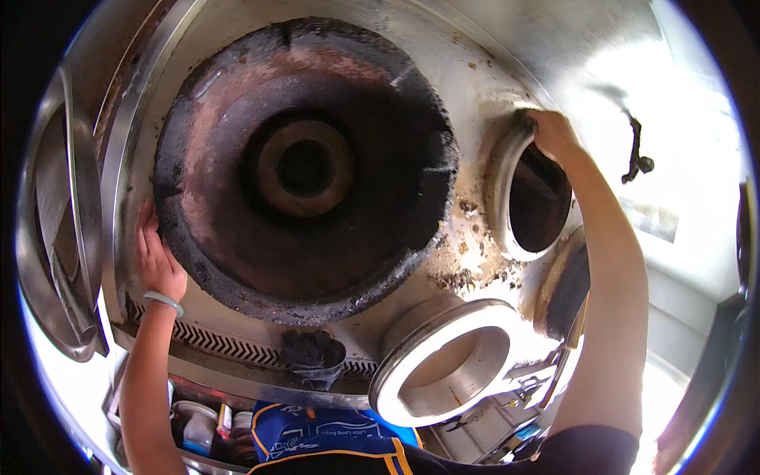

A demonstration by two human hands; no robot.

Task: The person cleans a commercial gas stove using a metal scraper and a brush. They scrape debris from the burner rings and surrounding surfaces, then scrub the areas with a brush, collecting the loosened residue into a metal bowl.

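Note:
A wok stove with a wide, soot-blackened burner well (196,124) lies before me. My left hand (159,255) rests flat on the metal stovetop (409,314) beside the well's left edge, holding nothing, a pale bangle (163,301) on its wrist. Over at the right, my right hand (553,138) grips the far rim of a round metal collar (503,196) with a dark opening. Something dark shows at its fingertips; whether it is part of the rim or a separate thing, I cannot tell. A second flanged metal vessel (386,389) sits nearer me, tilted in view.
Brown grime (463,261) crusts the metal between well and collars. A dark, crumpled cloth (312,353) lies on the slotted drain strip (225,344) at the front. A large metal pan (59,237) stands at far left. A black tap-like fitting (635,148) projects at upper right.

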